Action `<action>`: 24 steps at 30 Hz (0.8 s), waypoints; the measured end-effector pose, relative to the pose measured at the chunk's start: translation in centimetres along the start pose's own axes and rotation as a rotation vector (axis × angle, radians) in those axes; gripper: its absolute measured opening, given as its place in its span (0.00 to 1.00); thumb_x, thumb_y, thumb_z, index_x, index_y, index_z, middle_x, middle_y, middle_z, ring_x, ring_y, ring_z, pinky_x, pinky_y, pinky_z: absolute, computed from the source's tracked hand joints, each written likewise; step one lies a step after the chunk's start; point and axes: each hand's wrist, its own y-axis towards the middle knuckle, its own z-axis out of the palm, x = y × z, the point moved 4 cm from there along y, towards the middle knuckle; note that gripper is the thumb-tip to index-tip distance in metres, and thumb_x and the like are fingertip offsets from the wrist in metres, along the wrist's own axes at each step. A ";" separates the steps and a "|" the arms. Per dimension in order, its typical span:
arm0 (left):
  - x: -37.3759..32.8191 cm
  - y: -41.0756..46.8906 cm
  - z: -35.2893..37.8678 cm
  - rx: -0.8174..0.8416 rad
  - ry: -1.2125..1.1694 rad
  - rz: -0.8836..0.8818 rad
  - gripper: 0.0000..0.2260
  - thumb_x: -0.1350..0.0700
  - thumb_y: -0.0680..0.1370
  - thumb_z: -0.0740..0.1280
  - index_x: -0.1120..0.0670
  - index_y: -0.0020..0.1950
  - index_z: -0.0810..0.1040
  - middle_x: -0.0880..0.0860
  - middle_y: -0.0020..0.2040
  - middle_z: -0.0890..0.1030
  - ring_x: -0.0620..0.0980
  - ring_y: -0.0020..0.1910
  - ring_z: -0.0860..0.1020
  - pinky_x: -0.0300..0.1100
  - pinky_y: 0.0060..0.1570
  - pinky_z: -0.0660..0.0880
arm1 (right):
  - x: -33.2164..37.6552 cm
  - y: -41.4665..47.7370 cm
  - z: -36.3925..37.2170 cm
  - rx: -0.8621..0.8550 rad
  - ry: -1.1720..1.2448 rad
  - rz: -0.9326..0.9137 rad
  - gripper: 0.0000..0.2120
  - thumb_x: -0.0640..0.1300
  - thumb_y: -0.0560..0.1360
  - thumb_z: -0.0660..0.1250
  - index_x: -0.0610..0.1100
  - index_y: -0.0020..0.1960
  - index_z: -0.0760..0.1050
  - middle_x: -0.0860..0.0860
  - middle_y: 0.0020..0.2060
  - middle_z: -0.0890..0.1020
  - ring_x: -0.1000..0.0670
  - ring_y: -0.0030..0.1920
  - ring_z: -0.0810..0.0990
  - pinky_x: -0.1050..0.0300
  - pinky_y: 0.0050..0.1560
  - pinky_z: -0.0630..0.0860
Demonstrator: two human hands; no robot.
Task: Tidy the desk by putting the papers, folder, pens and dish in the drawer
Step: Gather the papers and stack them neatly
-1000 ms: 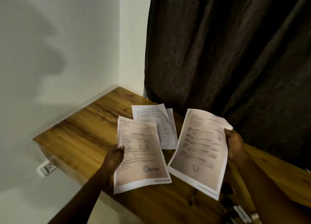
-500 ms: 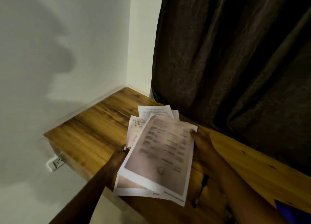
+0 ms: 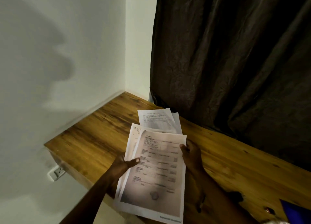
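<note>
Two printed papers [image 3: 156, 171] lie stacked one on the other, held above the near edge of the wooden desk [image 3: 94, 139]. My left hand [image 3: 125, 164] grips their left edge with the thumb on top. My right hand [image 3: 191, 154] holds the right edge. More papers [image 3: 158, 121] lie flat on the desk just beyond the held stack. A blue folder corner [image 3: 296, 212] shows at the bottom right. No drawer, pens or dish can be made out.
A dark curtain [image 3: 235, 63] hangs behind the desk. White walls meet at the corner on the left. A wall socket [image 3: 58, 171] sits below the desk's left end. A dark small object [image 3: 235, 196] lies on the desk near the folder.
My hands have come together, laying the right sheet on top of the left sheet into one stack. The view has shifted left and slightly down.
</note>
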 end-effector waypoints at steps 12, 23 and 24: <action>0.8 0.4 -0.3 -0.282 -0.116 0.078 0.06 0.58 0.78 0.68 0.56 0.54 0.81 0.56 0.49 0.86 0.55 0.48 0.85 0.49 0.47 0.82 | -3.0 -5.4 3.4 0.296 0.333 0.232 0.22 0.54 0.68 0.74 0.46 0.58 0.78 0.49 0.51 0.85 0.49 0.51 0.84 0.47 0.52 0.82; 0.1 0.4 0.3 0.019 -0.032 0.072 0.18 0.67 0.74 0.71 0.62 0.63 0.77 0.59 0.57 0.83 0.59 0.56 0.82 0.54 0.54 0.80 | -4.9 -7.4 2.8 0.118 0.435 0.352 0.09 0.46 0.74 0.71 0.47 0.54 0.80 0.48 0.48 0.86 0.48 0.46 0.86 0.46 0.47 0.83; 0.2 0.4 0.3 0.035 -0.028 0.074 0.19 0.67 0.73 0.72 0.63 0.63 0.77 0.59 0.58 0.83 0.60 0.57 0.82 0.55 0.54 0.80 | -5.0 -7.4 2.7 0.116 0.429 0.348 0.10 0.46 0.74 0.71 0.47 0.54 0.80 0.47 0.48 0.86 0.47 0.46 0.86 0.45 0.47 0.83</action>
